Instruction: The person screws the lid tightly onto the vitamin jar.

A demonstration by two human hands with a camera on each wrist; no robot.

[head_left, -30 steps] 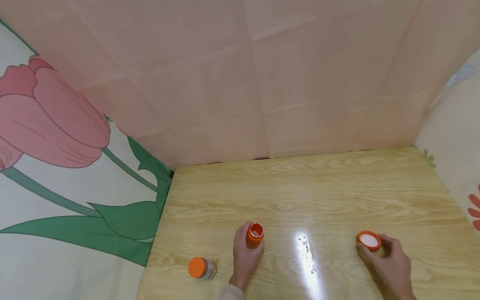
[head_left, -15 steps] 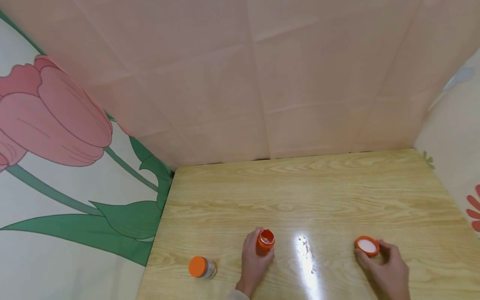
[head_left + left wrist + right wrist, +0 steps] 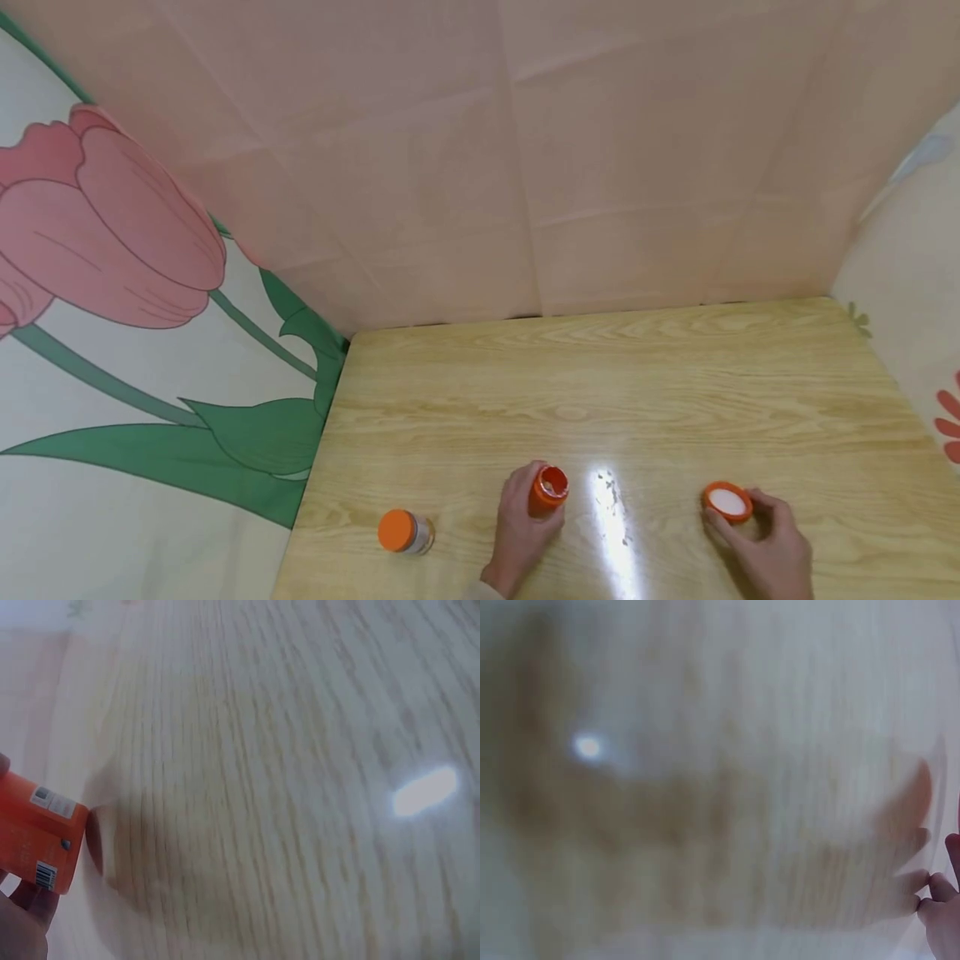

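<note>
My left hand grips an orange-red jar whose mouth is uncovered and faces up toward the head camera. In the left wrist view the orange jar shows white barcode labels, with its lower end near the tabletop. Off to the right, my right hand pinches a round orange lid between thumb and fingers, its white inner side up. Only some fingers of the right hand appear at the edge of the right wrist view. A second jar, clear-sided with an orange cap, is left of my left hand.
The wood-grain table spreads beneath both hands. A bright glare lies on it between them. Pink cloth hangs behind the table, and a panel with a printed tulip stands on the left.
My left hand has moved right with the open jar. My right hand has shifted slightly left and nearer the front edge with the lid. The capped jar has stayed in place.
</note>
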